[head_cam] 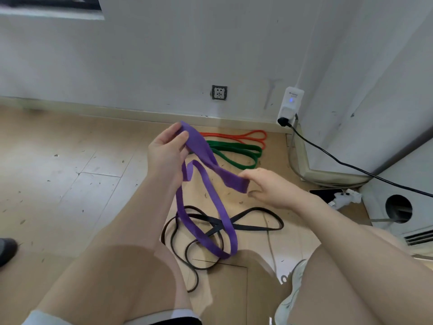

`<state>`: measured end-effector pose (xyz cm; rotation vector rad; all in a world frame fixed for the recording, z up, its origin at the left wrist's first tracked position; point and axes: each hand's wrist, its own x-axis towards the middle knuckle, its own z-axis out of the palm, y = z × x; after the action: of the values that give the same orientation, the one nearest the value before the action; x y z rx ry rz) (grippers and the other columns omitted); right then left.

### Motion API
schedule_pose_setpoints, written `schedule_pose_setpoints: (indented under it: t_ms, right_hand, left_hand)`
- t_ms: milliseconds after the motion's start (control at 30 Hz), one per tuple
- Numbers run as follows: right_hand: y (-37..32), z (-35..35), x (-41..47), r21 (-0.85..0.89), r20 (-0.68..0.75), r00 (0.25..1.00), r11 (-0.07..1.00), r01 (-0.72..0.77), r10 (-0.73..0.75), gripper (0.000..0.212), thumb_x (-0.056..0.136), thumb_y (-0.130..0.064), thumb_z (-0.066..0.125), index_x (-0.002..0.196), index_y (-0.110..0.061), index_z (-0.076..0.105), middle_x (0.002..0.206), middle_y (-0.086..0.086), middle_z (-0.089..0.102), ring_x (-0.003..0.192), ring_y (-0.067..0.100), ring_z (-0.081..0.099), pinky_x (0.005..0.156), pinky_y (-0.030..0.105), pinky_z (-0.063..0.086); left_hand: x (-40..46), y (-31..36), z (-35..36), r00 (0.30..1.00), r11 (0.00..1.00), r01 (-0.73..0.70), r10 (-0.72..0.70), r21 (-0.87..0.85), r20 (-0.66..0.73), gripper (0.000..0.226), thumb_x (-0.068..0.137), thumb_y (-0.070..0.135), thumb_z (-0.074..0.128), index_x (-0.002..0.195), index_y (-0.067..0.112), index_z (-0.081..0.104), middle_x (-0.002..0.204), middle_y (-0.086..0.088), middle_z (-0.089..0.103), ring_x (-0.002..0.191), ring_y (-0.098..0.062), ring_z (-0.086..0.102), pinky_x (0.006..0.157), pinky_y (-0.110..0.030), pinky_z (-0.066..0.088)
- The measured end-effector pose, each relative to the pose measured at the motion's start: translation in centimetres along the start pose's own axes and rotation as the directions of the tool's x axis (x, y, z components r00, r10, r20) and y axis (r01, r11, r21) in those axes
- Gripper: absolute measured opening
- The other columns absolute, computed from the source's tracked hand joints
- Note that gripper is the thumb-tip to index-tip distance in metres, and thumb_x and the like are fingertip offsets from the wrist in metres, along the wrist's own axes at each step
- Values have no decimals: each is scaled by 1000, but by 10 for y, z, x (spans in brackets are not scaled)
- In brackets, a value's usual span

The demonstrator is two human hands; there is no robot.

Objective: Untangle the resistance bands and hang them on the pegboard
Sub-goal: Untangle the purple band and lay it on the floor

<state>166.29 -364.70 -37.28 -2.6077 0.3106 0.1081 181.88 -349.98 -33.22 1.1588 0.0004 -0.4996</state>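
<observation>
A wide purple resistance band hangs in the air between both hands, its loop drooping down toward the floor. My left hand pinches its upper end between thumb and fingers. My right hand grips its other fold lower and to the right. Under the purple loop a thin black band lies tangled in loops on the floor. Farther back, a green band and an orange band lie flat side by side near the wall. No pegboard is in view.
My knees and a white shoe fill the bottom of the view. A black cable runs from a white plug-in device on the wall. A phone lies by the corner, with a wall socket behind.
</observation>
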Motion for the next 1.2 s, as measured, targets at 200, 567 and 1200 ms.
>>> schedule_pose_setpoints:
  t_ms: [200, 567, 1200]
  right_hand:
    - [7, -29, 10, -9, -509, 861, 999, -39, 29, 20, 82, -2, 60, 99, -13, 63, 95, 1, 59, 84, 14, 50, 69, 22, 41]
    - [-6, 10, 4, 431, -598, 701, 893, -128, 389, 34, 90, -3, 52, 122, -11, 47, 119, -1, 40, 93, 7, 54, 75, 17, 50]
    - [-31, -13, 36, 548, -143, 987, 836, 20, 70, 86, 76, -28, 76, 145, -30, 24, 146, -12, 37, 132, 7, 36, 94, 17, 36]
  left_hand:
    - [6, -7, -1, 990, 999, -14, 9, -36, -144, 39, 88, 2, 60, 125, 10, 56, 111, -4, 64, 88, -9, 67, 79, -22, 56]
    - [10, -17, 6, 989, 999, 16, -11, 32, -150, 37, 86, 1, 61, 123, 8, 58, 103, -3, 64, 96, -15, 65, 84, -25, 55]
    - [-25, 63, 8, 800, 645, -473, 30, 600, 599, 24, 80, 4, 69, 82, 19, 51, 80, -1, 60, 70, -17, 55, 59, -20, 49]
